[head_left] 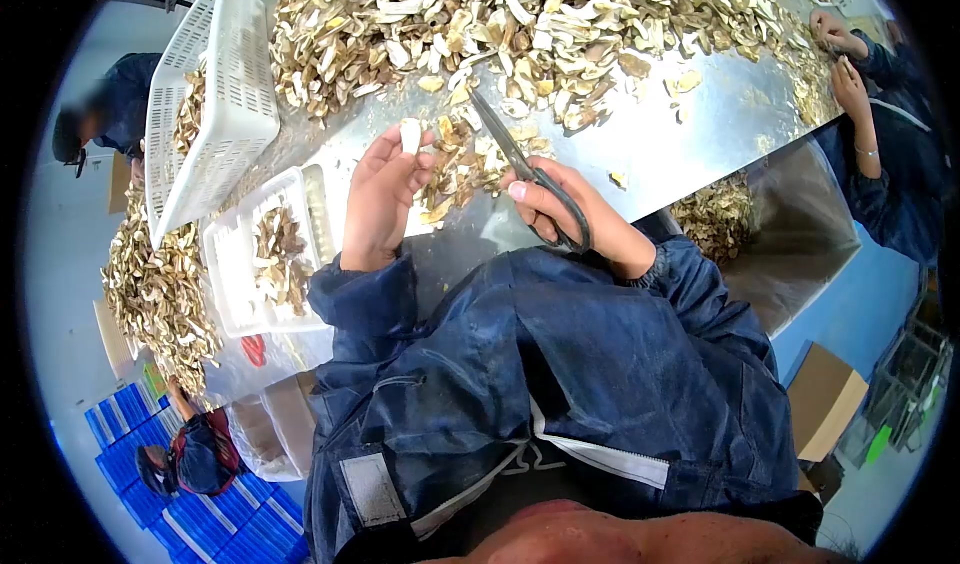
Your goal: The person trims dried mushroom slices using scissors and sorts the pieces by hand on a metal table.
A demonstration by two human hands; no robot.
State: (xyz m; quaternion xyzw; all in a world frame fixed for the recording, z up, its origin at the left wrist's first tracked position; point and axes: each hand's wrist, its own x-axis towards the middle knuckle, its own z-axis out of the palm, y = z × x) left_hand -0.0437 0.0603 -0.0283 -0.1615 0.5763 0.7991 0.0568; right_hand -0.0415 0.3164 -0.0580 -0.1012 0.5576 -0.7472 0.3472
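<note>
My left hand [382, 189] pinches a pale slice of dried mushroom [410, 137] between thumb and fingers, a little above the metal table. In my right hand [580, 209] is a pair of dark scissors [500, 129], with fingers at the handle loops. The blades look closed and point up and to the left, apart from the slice. A small heap of mushroom slices [455, 164] lies between my hands. Beyond it spreads a large pile of dried mushroom slices [420, 24].
A white slotted basket [225, 114] and a white tray [225, 274] with slices stand at left. More slices lie in an open lined box [790, 254] below the table's right edge. Another person's hands [850, 89] work at far right. Two other people are at left.
</note>
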